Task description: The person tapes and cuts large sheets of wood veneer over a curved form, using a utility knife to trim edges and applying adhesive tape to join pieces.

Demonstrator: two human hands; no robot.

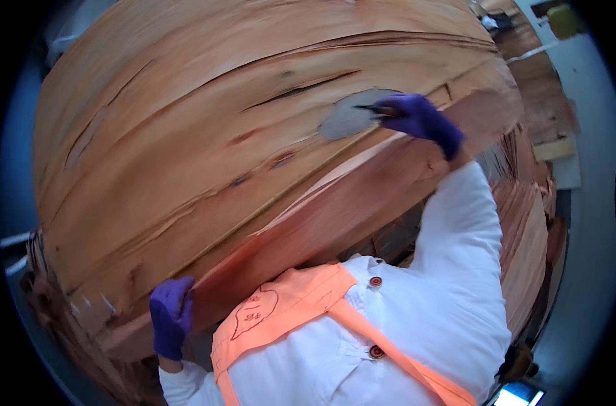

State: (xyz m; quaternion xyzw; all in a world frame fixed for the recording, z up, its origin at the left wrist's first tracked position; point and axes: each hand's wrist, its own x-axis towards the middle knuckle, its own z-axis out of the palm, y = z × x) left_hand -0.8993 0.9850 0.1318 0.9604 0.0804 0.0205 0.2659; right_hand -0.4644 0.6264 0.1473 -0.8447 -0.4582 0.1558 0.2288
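A broad stack of reddish-brown wood veneer sheets point(206, 135) lies before me, with long cracks and dark knots in the top sheet. My left hand point(171, 317), in a purple glove, has its fingers closed on the near edge of a veneer sheet point(321, 220), whose strip along my body looks turned up or folded. Also gloved in purple, my right hand point(416, 118) grips a slim dark tool point(375, 109); its exact kind is unclear. The tool's tip points left over a grey oval area point(348, 118), which may be a hole or a patch.
More veneer sheets point(524, 250) are piled at the right, their edges ragged. Beyond them runs a pale floor point(592, 115). A lit screen point(517, 395) shows at the lower right. At the far right top stands a yellow-green object point(563, 21).
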